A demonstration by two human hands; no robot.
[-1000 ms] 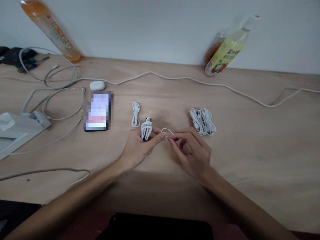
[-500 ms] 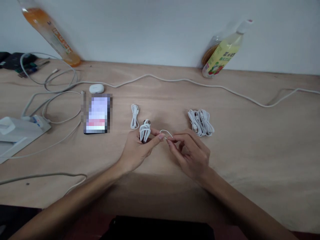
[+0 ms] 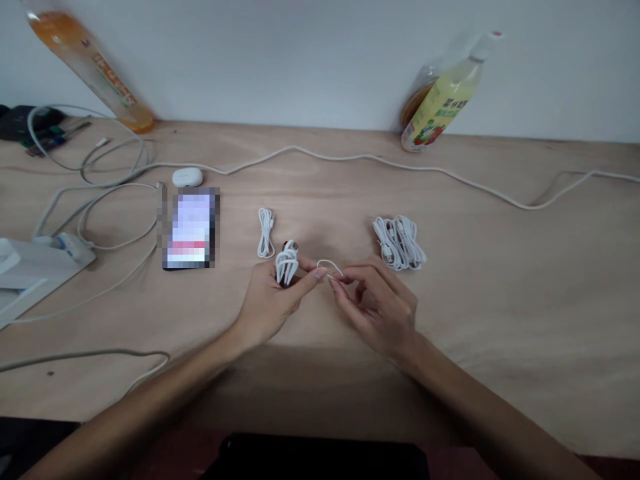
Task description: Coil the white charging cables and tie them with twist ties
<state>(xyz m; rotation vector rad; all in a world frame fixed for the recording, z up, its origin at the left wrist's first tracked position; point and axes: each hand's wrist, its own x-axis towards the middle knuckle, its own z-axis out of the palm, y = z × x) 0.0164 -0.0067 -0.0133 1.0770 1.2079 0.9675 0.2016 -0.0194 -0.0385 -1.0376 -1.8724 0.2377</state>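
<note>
One coiled white cable [image 3: 287,268], held in left hand [image 3: 273,300]; one thin white wire [image 3: 330,262], pinched there and by right hand [image 3: 380,300], seemingly unfastened; white cable bundles [image 3: 400,241], already coiled, beyond its fingers.

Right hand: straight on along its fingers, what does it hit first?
Apart from the thin white strand it pinches, the right hand would probably meet the left hand first, around the thumb tip. Single view, so relative height is uncertain.
</note>
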